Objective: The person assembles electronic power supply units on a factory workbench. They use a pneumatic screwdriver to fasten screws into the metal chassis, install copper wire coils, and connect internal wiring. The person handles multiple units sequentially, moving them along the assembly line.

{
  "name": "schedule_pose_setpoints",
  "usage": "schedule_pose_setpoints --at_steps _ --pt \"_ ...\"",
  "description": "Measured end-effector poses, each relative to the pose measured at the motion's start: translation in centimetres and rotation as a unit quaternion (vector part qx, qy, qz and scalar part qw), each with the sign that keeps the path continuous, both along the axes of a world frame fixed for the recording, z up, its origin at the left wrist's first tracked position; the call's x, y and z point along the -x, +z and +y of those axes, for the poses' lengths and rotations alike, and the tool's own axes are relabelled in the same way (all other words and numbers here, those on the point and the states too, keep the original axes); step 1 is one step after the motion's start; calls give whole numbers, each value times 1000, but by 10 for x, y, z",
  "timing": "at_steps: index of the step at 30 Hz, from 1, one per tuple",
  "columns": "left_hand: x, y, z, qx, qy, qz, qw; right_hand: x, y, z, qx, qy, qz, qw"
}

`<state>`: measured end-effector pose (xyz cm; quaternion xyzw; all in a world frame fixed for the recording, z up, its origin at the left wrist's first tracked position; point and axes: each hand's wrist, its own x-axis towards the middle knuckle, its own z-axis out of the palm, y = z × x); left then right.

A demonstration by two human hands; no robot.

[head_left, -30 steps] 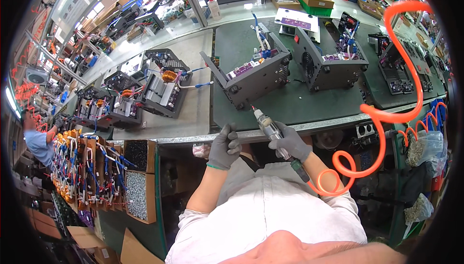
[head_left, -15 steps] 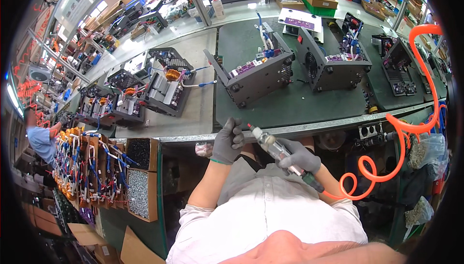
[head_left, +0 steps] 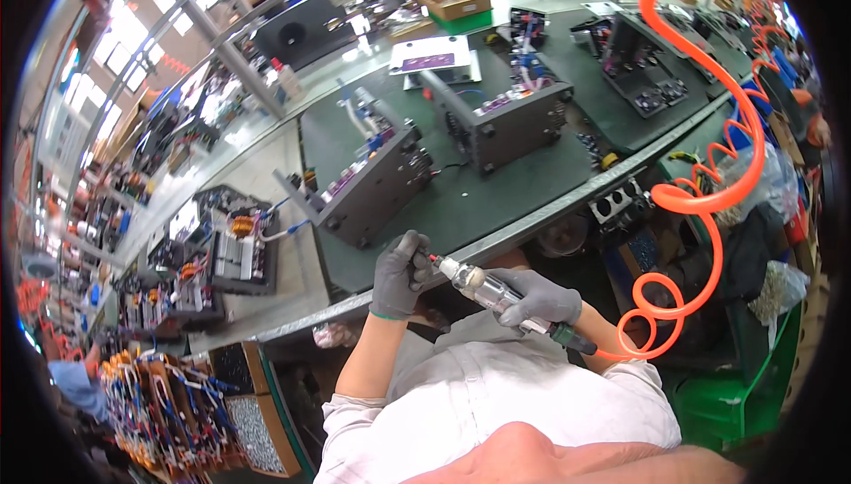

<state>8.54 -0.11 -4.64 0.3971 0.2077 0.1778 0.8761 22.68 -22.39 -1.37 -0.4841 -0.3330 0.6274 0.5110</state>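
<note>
My right hand (head_left: 545,296), in a grey glove, is wrapped round a silver air screwdriver (head_left: 483,286). The tool points up and to the left, its red-ended tip close to the left hand's fingers. My left hand (head_left: 399,273), gloved in grey as well, has thumb and fingers drawn together at the bench's front edge; whatever they pinch is too small to make out. Just beyond it stands a dark metal housing (head_left: 377,187) with blue and white cables and a purple circuit board. A second such housing (head_left: 514,125) stands to its right.
An orange coiled air hose (head_left: 745,165) loops down the right side to the screwdriver. At the lower left are a box of small metal screws (head_left: 257,431) and bundled cables (head_left: 160,404). More open units (head_left: 244,258) line the bench's left part. A metal rim (head_left: 496,240) edges the bench.
My view has swung to the right, so the bench looks tilted and shifted left. The screwdriver's tip and my left fingers have come closer together. The right hand keeps its grip.
</note>
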Motion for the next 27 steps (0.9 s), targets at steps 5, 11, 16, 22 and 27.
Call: schedule_pose_setpoints --at_steps 5,11,16,22,27 --pt "-48 6 -18 100 -42 39 993 -19 7 -19 1 -107 -31 994" --pt "-65 -2 -45 262 -111 23 958 -77 3 -31 -47 -314 -24 948" --pt "-56 -8 -45 272 -182 -12 945 -114 -2 -36 -58 -327 -37 943" --pt "-48 -20 -41 245 -139 3 960 -133 -24 -28 -73 -355 -65 930" --pt "-51 -6 -46 215 -64 61 973 -142 -10 -29 -69 -326 -29 942"
